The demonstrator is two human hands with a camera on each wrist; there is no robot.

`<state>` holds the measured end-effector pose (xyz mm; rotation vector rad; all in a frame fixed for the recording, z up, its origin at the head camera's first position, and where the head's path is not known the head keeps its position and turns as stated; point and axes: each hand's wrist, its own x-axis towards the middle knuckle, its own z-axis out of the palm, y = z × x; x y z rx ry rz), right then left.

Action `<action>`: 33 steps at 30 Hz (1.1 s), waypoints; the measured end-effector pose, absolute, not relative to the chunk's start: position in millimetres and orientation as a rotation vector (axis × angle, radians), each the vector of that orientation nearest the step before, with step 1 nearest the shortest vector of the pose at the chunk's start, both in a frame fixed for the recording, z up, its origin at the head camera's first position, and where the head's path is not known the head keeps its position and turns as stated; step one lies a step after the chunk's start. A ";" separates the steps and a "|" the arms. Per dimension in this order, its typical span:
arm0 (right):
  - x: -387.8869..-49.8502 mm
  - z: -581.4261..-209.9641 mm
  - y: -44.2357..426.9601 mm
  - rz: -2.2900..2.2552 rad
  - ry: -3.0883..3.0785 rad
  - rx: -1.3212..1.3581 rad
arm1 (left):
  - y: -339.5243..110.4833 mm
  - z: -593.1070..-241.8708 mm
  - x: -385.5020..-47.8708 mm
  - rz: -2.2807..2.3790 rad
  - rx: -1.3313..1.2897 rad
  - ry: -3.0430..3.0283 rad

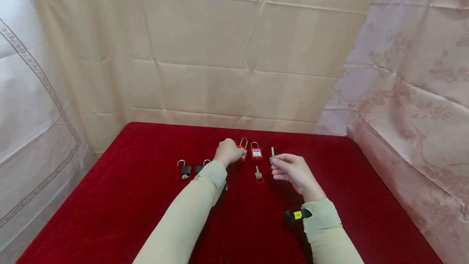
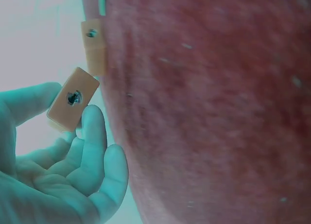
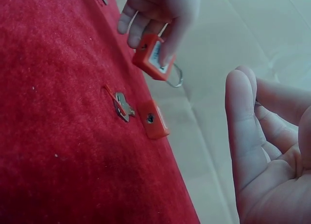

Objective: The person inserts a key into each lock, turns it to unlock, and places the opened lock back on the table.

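Note:
The left hand [image 1: 228,152] pinches a red padlock [image 1: 243,152] by its body between thumb and fingers; in the left wrist view the padlock's keyhole face [image 2: 73,98] is turned toward the camera. A second red padlock [image 1: 256,152] with a white label lies just to the right. The right hand [image 1: 293,171] holds a silver key [image 1: 272,155] between thumb and fingers, its blade pointing away from the body; in the right wrist view the fingers hide nearly all of that key. Another key [image 1: 258,173] with a red ring lies on the cloth between the hands.
Two black padlocks [image 1: 186,170] [image 1: 199,168] with raised shackles lie left of the left hand, the right one partly covered by the forearm. A small key [image 1: 185,177] is at the left one. A beige curtain [image 1: 234,52] hangs behind the red-covered table [image 1: 146,146].

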<state>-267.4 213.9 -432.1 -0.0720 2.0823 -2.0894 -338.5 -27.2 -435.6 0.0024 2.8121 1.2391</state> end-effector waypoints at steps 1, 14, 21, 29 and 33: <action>-267.1 -431.6 213.7 -2.089 2.083 -0.075 | -27.2 -433.8 -338.1 1.262 0.016 2.809; -267.2 -426.4 209.1 -2.098 2.066 -0.202 | -36.7 -408.9 -327.7 1.487 0.092 2.676; -264.9 -420.7 207.6 -2.042 2.096 -0.244 | -37.1 -398.5 -319.1 1.598 0.136 2.619; -261.2 -416.1 202.4 -2.032 2.087 -0.278 | -38.6 -391.4 -308.8 1.742 0.161 2.527; -259.5 -413.5 200.5 -2.018 2.092 -0.301 | -42.6 -390.9 -304.5 1.783 0.159 2.521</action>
